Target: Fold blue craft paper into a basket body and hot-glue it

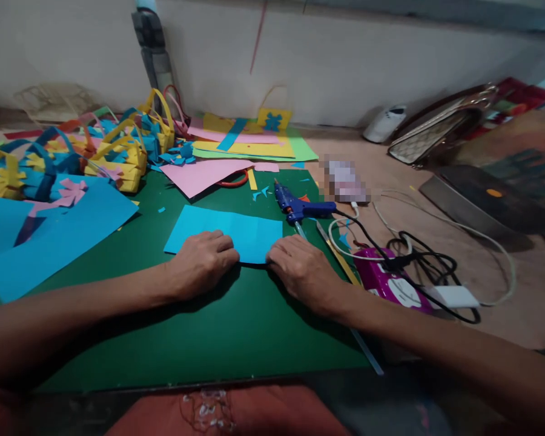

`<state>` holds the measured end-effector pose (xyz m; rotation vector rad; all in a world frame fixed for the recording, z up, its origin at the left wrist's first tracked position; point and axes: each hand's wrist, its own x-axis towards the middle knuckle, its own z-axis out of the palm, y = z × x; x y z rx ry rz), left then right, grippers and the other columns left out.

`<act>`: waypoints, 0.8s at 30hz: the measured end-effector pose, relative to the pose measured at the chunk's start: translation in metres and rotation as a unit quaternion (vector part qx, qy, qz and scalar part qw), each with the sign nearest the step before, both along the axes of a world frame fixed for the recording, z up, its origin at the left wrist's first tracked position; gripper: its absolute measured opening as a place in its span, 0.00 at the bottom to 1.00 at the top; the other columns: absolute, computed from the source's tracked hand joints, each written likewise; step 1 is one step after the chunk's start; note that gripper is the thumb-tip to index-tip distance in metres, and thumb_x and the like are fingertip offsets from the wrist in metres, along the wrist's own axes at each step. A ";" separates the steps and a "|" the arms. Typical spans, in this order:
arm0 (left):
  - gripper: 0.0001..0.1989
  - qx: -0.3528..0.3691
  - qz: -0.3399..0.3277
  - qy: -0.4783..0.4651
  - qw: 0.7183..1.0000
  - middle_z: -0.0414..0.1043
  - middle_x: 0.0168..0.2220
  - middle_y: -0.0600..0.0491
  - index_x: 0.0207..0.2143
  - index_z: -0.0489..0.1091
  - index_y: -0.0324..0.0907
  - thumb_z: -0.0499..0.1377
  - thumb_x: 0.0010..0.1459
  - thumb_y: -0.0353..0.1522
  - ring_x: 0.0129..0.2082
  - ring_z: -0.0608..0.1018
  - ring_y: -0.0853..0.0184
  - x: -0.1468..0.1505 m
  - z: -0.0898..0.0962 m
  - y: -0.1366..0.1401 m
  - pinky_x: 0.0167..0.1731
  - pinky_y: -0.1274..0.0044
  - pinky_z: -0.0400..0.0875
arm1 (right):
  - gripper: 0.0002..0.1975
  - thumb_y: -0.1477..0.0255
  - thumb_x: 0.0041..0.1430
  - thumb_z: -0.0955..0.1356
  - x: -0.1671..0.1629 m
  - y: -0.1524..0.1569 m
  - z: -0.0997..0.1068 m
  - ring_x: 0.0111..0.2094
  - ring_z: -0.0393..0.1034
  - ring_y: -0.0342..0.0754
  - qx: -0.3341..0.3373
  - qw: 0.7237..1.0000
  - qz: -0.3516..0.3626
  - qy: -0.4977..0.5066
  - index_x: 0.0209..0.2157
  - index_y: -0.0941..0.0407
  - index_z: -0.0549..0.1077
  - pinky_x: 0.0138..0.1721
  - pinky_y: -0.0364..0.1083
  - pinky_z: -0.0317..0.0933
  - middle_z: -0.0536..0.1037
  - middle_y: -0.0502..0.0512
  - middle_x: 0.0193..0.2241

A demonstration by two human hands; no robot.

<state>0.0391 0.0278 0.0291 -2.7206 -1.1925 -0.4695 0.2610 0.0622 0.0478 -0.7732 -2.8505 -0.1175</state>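
Note:
A blue sheet of paper (236,227) with faint creases lies on the green mat (200,345) in front of me. My left hand (206,260) grips its near edge with curled fingers. Close by on the right, my right hand (295,266) pinches the same edge near the right corner. The near edge looks slightly raised between the two hands. Both thumbs are mostly hidden. Just beyond my right hand rests a blue glue gun (300,207), its nozzle pointing away to the left.
Several small paper baskets (118,157) crowd the left back, near larger blue paper (72,242). Pink paper (204,175) partly covers red-handled scissors (234,180). On the right are a purple power strip (372,266), tangled cables (429,263), a phone (345,180) and a bag (429,136).

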 end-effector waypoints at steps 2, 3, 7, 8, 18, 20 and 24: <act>0.16 -0.035 0.010 -0.017 0.999 0.68 0.26 0.52 0.26 0.70 0.40 0.47 0.63 0.30 0.26 0.66 0.68 -0.001 0.000 0.001 0.26 0.76 0.58 | 0.05 0.78 0.57 0.62 0.000 0.001 0.002 0.32 0.60 0.47 -0.066 0.997 -0.023 0.024 0.29 0.59 0.69 0.35 0.45 0.51 0.70 0.55 0.28; 0.16 -0.051 0.015 -0.025 0.998 0.68 0.26 0.52 0.27 0.71 0.40 0.47 0.63 0.30 0.27 0.67 0.68 -0.001 0.000 0.002 0.27 0.75 0.58 | 0.03 0.77 0.56 0.64 0.001 0.001 0.004 0.32 0.60 0.47 -0.099 0.994 -0.035 0.032 0.29 0.59 0.69 0.35 0.45 0.51 0.70 0.54 0.28; 0.14 -0.102 0.024 -0.051 0.993 0.69 0.27 0.52 0.28 0.72 0.40 0.49 0.62 0.32 0.28 0.69 0.67 0.000 0.002 0.005 0.29 0.74 0.59 | 0.04 0.73 0.56 0.66 0.000 0.001 0.008 0.33 0.60 0.46 -0.161 0.983 -0.076 0.035 0.28 0.57 0.70 0.39 0.47 0.49 0.69 0.53 0.28; 0.13 -0.117 0.026 -0.058 0.991 0.70 0.27 0.52 0.28 0.72 0.40 0.50 0.61 0.32 0.29 0.69 0.67 0.000 0.003 0.006 0.30 0.74 0.58 | 0.05 0.72 0.57 0.65 0.000 0.000 0.008 0.33 0.59 0.46 -0.160 0.983 -0.084 0.029 0.28 0.57 0.70 0.39 0.48 0.48 0.68 0.52 0.28; 0.12 -0.208 0.066 -0.054 0.974 0.70 0.24 0.53 0.26 0.70 0.40 0.52 0.59 0.32 0.27 0.69 0.68 0.000 0.016 0.016 0.28 0.74 0.55 | 0.11 0.73 0.59 0.62 -0.006 -0.001 0.010 0.35 0.60 0.48 -0.155 0.978 -0.137 0.009 0.23 0.58 0.69 0.44 0.53 0.45 0.69 0.54 0.29; 0.11 -0.196 0.077 -0.034 0.977 0.70 0.25 0.53 0.26 0.70 0.40 0.52 0.59 0.32 0.28 0.70 0.67 0.001 0.016 0.016 0.29 0.73 0.54 | 0.11 0.74 0.58 0.61 -0.007 0.000 0.010 0.36 0.60 0.48 -0.149 0.979 -0.141 0.005 0.23 0.58 0.69 0.43 0.53 0.45 0.70 0.54 0.29; 0.11 -0.199 0.088 0.003 0.976 0.71 0.25 0.53 0.26 0.71 0.41 0.52 0.58 0.33 0.28 0.70 0.66 0.003 0.019 0.019 0.29 0.73 0.52 | 0.12 0.74 0.58 0.60 -0.007 0.002 0.008 0.35 0.60 0.49 -0.135 0.982 -0.133 0.011 0.22 0.58 0.68 0.43 0.53 0.46 0.70 0.55 0.29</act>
